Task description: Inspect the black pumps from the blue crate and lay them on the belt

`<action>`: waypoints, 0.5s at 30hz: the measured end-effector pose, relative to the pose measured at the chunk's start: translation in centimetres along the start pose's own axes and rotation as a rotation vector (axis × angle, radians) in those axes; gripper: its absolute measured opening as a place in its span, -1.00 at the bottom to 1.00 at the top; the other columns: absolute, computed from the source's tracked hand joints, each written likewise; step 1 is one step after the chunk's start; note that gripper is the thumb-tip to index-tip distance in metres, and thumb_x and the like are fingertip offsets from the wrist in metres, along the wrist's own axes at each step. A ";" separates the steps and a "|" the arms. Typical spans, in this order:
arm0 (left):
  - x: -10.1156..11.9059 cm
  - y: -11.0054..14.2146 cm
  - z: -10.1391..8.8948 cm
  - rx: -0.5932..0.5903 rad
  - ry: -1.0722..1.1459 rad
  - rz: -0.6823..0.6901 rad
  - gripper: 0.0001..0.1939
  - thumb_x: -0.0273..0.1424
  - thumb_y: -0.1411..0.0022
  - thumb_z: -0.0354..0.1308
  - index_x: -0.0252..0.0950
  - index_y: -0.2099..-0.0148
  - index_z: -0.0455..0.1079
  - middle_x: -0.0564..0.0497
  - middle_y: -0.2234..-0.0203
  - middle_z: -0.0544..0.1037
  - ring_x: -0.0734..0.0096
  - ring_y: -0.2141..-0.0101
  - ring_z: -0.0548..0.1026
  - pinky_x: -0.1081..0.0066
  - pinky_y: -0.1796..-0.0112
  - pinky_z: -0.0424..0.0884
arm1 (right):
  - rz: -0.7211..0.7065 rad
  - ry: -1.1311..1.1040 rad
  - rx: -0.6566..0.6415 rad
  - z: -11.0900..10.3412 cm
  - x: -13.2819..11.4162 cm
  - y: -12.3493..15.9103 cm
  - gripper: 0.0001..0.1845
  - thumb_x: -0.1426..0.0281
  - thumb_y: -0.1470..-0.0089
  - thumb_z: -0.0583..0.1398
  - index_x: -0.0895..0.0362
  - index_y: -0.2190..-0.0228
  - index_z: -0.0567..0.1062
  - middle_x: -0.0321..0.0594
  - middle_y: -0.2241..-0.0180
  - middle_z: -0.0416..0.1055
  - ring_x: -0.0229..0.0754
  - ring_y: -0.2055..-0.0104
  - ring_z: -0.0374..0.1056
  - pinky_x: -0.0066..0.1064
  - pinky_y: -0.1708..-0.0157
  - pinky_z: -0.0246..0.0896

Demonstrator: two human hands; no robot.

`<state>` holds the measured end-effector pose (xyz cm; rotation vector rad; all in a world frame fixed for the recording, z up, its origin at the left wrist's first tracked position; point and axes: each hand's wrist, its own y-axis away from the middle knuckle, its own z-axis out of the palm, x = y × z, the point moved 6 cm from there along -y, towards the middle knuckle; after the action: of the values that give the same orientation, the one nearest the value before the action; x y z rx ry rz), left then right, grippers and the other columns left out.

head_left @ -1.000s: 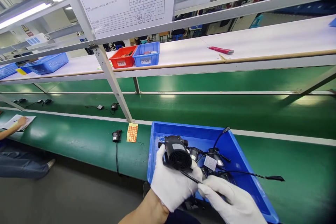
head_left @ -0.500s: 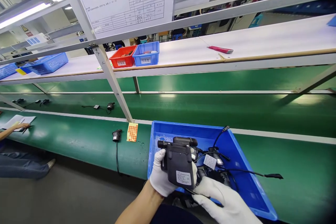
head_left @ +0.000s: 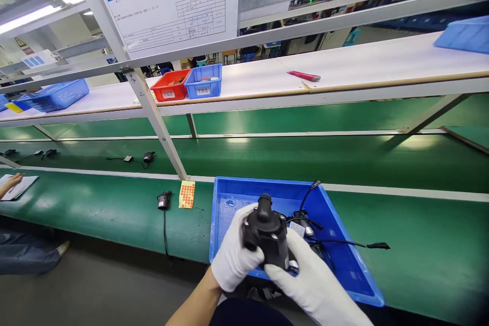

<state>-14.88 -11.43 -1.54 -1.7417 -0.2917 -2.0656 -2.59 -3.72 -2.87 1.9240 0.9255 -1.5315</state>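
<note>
Both my hands wear white gloves and hold a black pump [head_left: 267, 232] over the near side of a blue bin [head_left: 359, 260]. Its round port points up towards the camera. My left hand [head_left: 234, 252] wraps round the pump's left side, thumb at the front. On the other side, my right hand [head_left: 307, 277] grips the lower right of the body. Behind my right hand, more black pumps [head_left: 303, 221] with cables lie in the bin, partly covered. One cable plug [head_left: 378, 246] sticks out over the bin's right wall.
Left of the bin lie a sticker sheet [head_left: 187, 194] and a single pump [head_left: 164, 200] with its cable. A shelf above carries a red box [head_left: 168, 92], a blue box [head_left: 203, 89] and a red cutter [head_left: 303, 76]. Another person's hand [head_left: 13, 181] rests by papers at far left.
The pump has been turned from its flat labelled face to its round port side. My right hand has moved from the cable up onto the pump body. The view has shifted slightly right.
</note>
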 end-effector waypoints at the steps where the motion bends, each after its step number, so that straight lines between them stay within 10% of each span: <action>1: 0.7 0.0 -0.1 0.017 -0.167 0.100 -0.09 -0.01 0.00 0.47 -0.21 -0.32 0.28 -0.20 -0.16 0.46 -0.11 -0.17 0.43 -0.03 -0.25 0.26 | -0.012 -0.009 -0.020 0.5 -0.7 -0.4 -0.41 0.15 -0.06 0.37 0.01 -0.11 0.50 -0.04 -0.09 0.54 0.17 -0.10 0.51 -0.04 -0.07 0.51; 7: 2.1 1.0 -0.4 -0.005 -0.587 0.584 0.34 0.04 0.21 0.54 -0.09 -0.50 -0.08 -0.09 0.00 0.42 0.10 0.08 0.50 0.14 0.04 0.48 | -0.116 0.009 -0.049 0.8 -2.5 -1.5 -0.46 0.27 -0.16 0.30 0.01 -0.16 0.41 -0.05 -0.16 0.50 0.04 -0.17 0.47 -0.11 -0.22 0.41; 15: 1.1 1.6 -1.2 -0.011 -0.643 0.592 0.51 0.16 0.24 0.53 -0.16 -0.55 -0.26 -0.17 0.04 0.46 0.03 0.13 0.52 0.12 0.11 0.48 | -0.343 0.155 -0.049 -0.2 -4.1 -1.6 -0.34 0.32 -0.03 0.36 0.01 -0.18 0.43 -0.03 -0.15 0.53 0.02 -0.14 0.51 -0.19 -0.15 0.47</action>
<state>-15.38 -13.60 -0.88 -2.1328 0.0586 -1.0748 -4.29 -3.35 1.16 1.9442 1.4075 -1.5386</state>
